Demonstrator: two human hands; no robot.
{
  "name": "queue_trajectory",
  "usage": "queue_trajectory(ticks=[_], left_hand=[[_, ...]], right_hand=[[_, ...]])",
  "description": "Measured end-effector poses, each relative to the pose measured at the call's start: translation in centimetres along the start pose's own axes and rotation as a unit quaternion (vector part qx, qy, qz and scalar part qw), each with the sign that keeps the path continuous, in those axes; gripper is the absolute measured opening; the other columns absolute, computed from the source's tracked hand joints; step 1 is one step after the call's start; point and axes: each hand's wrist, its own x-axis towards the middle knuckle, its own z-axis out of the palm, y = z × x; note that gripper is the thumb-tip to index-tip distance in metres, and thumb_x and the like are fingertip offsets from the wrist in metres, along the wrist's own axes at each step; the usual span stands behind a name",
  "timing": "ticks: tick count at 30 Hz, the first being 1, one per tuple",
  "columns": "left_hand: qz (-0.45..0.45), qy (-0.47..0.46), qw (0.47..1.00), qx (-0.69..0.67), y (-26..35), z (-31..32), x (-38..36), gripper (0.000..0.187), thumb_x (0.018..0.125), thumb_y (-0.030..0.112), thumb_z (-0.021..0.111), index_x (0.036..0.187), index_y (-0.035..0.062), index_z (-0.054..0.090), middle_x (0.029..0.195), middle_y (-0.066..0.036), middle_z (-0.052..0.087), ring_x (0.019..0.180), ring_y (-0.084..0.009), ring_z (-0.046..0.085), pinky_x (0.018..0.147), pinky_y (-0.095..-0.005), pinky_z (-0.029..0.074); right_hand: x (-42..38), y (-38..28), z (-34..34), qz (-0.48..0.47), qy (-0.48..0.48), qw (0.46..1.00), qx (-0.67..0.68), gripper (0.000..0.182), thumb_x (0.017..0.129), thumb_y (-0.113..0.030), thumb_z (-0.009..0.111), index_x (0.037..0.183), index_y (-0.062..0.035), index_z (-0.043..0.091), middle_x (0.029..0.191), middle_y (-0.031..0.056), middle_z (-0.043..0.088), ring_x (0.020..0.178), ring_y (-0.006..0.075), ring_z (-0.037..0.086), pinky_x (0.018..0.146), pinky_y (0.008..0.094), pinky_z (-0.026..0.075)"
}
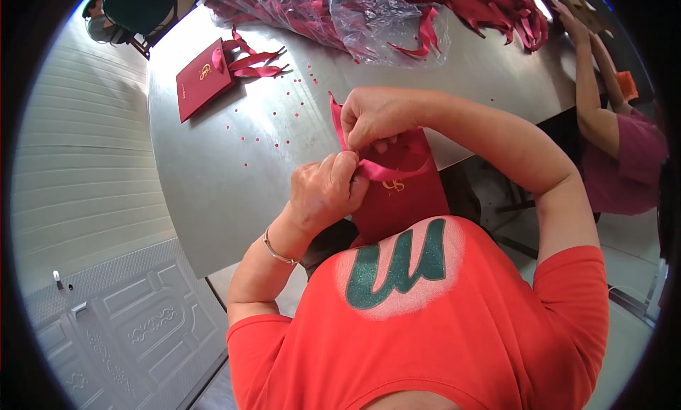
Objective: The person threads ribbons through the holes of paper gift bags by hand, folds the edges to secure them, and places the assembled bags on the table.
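A dark red paper gift bag [415, 201] with gold lettering is held against my chest at the table edge. Its pink ribbon handle [397, 173] loops across the bag's upper part. My left hand [323, 194], with a bangle at the wrist, is closed on the ribbon at the left side of the bag. Just above it, my right hand [379, 119] bends down with its fingers pinched on the ribbon near the bag's top edge. A loose ribbon end sticks up beside my right hand. The fingertips of both hands are partly hidden.
On the metal table [206, 190] lies another red gift bag [204, 80] with ribbon handles. Small red paper dots are scattered nearby. A clear plastic bag [369, 27] and a heap of red ribbons [489, 13] lie at the back. Another person's arms [592, 91] reach in at right.
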Motion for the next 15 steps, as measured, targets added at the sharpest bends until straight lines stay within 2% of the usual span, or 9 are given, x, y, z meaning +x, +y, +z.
queue_trajectory(ticks=[2, 4, 6, 7, 9, 10, 12, 13, 15], left_hand=[[0.029, -0.001, 1.0, 0.007, -0.1, 0.0, -0.1, 0.016, 0.069, 0.009, 0.065, 0.075, 0.0084, 0.051, 0.058, -0.005, 0.052, 0.045, -0.0222, 0.054, 0.042, -0.0321, 0.045], [0.014, -0.021, 1.0, 0.007, -0.1, -0.1, -0.2, 0.017, 0.068, 0.008, 0.068, 0.075, 0.0078, 0.052, 0.06, -0.006, 0.054, 0.046, -0.0239, 0.055, 0.044, -0.0324, 0.046], [-0.002, -0.039, 0.999, 0.005, 0.0, -0.1, -0.1, 0.019, 0.067, 0.007, 0.07, 0.074, 0.0073, 0.053, 0.062, -0.007, 0.056, 0.048, -0.0256, 0.057, 0.046, -0.0327, 0.047], [0.001, -0.04, 0.999, 0.007, 0.0, -0.2, 0.0, 0.02, 0.067, 0.008, 0.071, 0.074, 0.0074, 0.053, 0.061, -0.007, 0.056, 0.047, -0.0252, 0.056, 0.045, -0.0323, 0.046], [0.004, -0.044, 0.999, 0.008, 0.0, -0.1, 0.0, 0.02, 0.068, 0.008, 0.072, 0.074, 0.0076, 0.052, 0.061, -0.007, 0.056, 0.047, -0.0249, 0.056, 0.045, -0.0319, 0.046], [0.011, -0.048, 0.999, 0.012, 0.0, -0.1, 0.0, 0.021, 0.068, 0.009, 0.073, 0.073, 0.0076, 0.052, 0.06, -0.006, 0.055, 0.047, -0.0246, 0.055, 0.045, -0.0317, 0.046], [0.018, -0.052, 0.998, 0.015, -0.1, -0.1, 0.1, 0.022, 0.069, 0.01, 0.074, 0.073, 0.0077, 0.052, 0.059, -0.006, 0.055, 0.046, -0.0243, 0.055, 0.045, -0.0315, 0.045], [0.017, -0.053, 0.998, 0.009, -0.1, -0.2, 0.3, 0.023, 0.069, 0.01, 0.074, 0.074, 0.0075, 0.052, 0.058, -0.006, 0.055, 0.046, -0.0235, 0.055, 0.045, -0.0311, 0.046], [0.014, -0.053, 0.998, 0.003, -0.1, -0.2, 0.3, 0.023, 0.069, 0.01, 0.075, 0.074, 0.0073, 0.052, 0.058, -0.006, 0.054, 0.046, -0.0226, 0.056, 0.045, -0.0307, 0.046]], right_hand=[[0.5, 0.6, 0.3, -0.023, 0.031, 0.999, 0.033, 0.011, 0.077, -0.012, 0.061, 0.08, -0.0014, 0.065, 0.061, 0.005, 0.061, 0.05, 0.0123, 0.058, 0.042, 0.0262, 0.041], [0.8, 0.7, 0.4, -0.047, 0.062, 0.995, 0.067, 0.012, 0.079, -0.01, 0.059, 0.083, -0.0002, 0.064, 0.062, 0.0057, 0.062, 0.051, 0.0134, 0.06, 0.043, 0.0271, 0.043], [1.1, 0.5, 0.5, -0.101, 0.149, 0.983, 0.028, 0.014, 0.082, -0.008, 0.055, 0.088, 0.0016, 0.063, 0.066, 0.01, 0.064, 0.051, 0.0163, 0.062, 0.046, 0.0301, 0.047], [1.7, 0.7, 0.4, -0.102, 0.147, 0.983, 0.029, 0.014, 0.082, -0.008, 0.055, 0.088, 0.0016, 0.063, 0.066, 0.01, 0.064, 0.051, 0.0163, 0.062, 0.046, 0.0301, 0.047], [3.7, 1.6, -0.3, -0.2, 0.282, 0.932, -0.112, 0.017, 0.083, -0.011, 0.057, 0.09, 0.0021, 0.064, 0.071, 0.014, 0.066, 0.055, 0.0201, 0.064, 0.053, 0.0326, 0.05], [4.6, 2.0, -1.0, -0.201, 0.282, 0.932, -0.11, 0.017, 0.083, -0.011, 0.057, 0.09, 0.0021, 0.064, 0.071, 0.014, 0.066, 0.055, 0.0201, 0.064, 0.053, 0.0326, 0.05], [5.9, 2.3, -2.1, -0.223, 0.347, 0.905, -0.106, 0.019, 0.083, -0.014, 0.057, 0.091, 0.0022, 0.065, 0.074, 0.0158, 0.066, 0.062, 0.0221, 0.065, 0.061, 0.0345, 0.051], [5.2, 1.6, -2.3, -0.203, 0.331, 0.913, -0.128, 0.022, 0.084, -0.017, 0.06, 0.093, 0.0017, 0.066, 0.077, 0.016, 0.066, 0.066, 0.0239, 0.066, 0.065, 0.0346, 0.051], [5.0, 1.6, -2.1, -0.205, 0.34, 0.912, -0.103, 0.021, 0.085, -0.017, 0.06, 0.093, 0.0013, 0.066, 0.075, 0.0133, 0.066, 0.063, 0.0213, 0.064, 0.062, 0.0332, 0.05]])
